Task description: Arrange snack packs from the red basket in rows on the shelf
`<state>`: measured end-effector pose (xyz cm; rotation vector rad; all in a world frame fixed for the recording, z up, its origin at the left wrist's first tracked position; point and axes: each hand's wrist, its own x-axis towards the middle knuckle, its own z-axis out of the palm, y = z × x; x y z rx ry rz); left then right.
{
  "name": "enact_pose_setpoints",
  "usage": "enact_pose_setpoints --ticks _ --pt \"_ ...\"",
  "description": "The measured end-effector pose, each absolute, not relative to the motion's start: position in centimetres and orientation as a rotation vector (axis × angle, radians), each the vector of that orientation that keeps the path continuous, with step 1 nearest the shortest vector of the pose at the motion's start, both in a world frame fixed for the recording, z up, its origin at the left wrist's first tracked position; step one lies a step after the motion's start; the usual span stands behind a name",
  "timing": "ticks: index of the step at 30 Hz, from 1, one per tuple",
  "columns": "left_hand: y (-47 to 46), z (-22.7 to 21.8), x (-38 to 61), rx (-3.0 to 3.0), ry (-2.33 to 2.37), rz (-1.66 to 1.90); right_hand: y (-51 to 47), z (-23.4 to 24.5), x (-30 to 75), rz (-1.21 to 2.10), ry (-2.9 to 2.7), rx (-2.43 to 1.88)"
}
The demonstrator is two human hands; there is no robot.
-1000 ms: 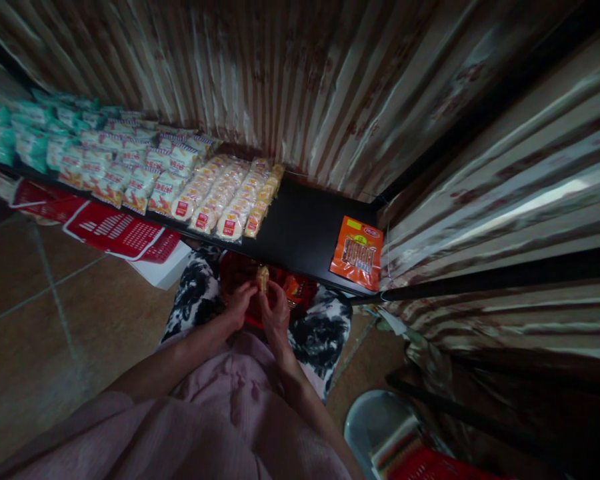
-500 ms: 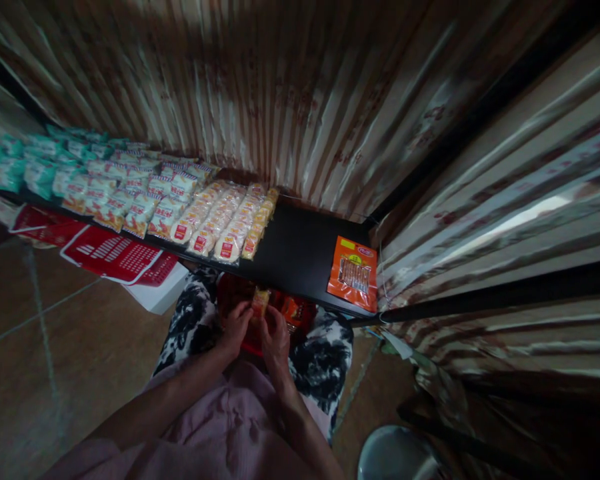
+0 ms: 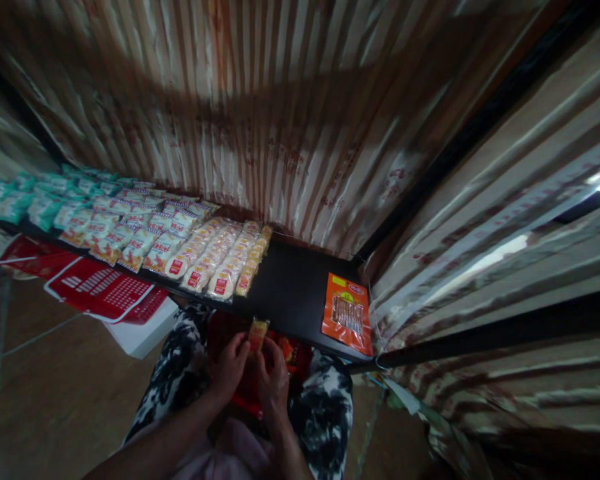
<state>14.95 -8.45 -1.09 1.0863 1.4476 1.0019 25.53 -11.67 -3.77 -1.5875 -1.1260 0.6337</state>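
Note:
Between my two hands I hold a small yellow wrapped snack packet [image 3: 257, 335] just in front of the shelf's edge. My left hand [image 3: 233, 363] pinches its left side, and my right hand [image 3: 274, 375] grips its lower right side. Under them, on my lap, is a red basket [image 3: 247, 400], mostly hidden by my hands; orange packaging [image 3: 286, 348] shows inside. On the black shelf [image 3: 293, 287] ahead, a row of similar yellow packets [image 3: 254, 260] lies beside rows of round wrapped crackers [image 3: 225, 277].
White snack bags [image 3: 143, 243] and teal bags [image 3: 45, 208] fill the shelf's left. An orange packet [image 3: 347, 312] lies at its right end. Below left, a red perforated basket [image 3: 103, 283] rests on a white box [image 3: 143, 327]. A striped curtain [image 3: 290, 133] hangs behind.
The camera view has tilted up, so the shelf and hands appear lower. Both hands still hold the yellow packet, which is now slightly nearer the shelf edge.

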Motion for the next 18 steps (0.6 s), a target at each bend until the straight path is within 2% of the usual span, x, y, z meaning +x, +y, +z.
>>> enact_pose_setpoints --ticks 18 --pt "-5.0 1.6 16.5 1.223 1.407 1.139 -7.7 -0.2 26.9 0.674 -1.141 -1.551"
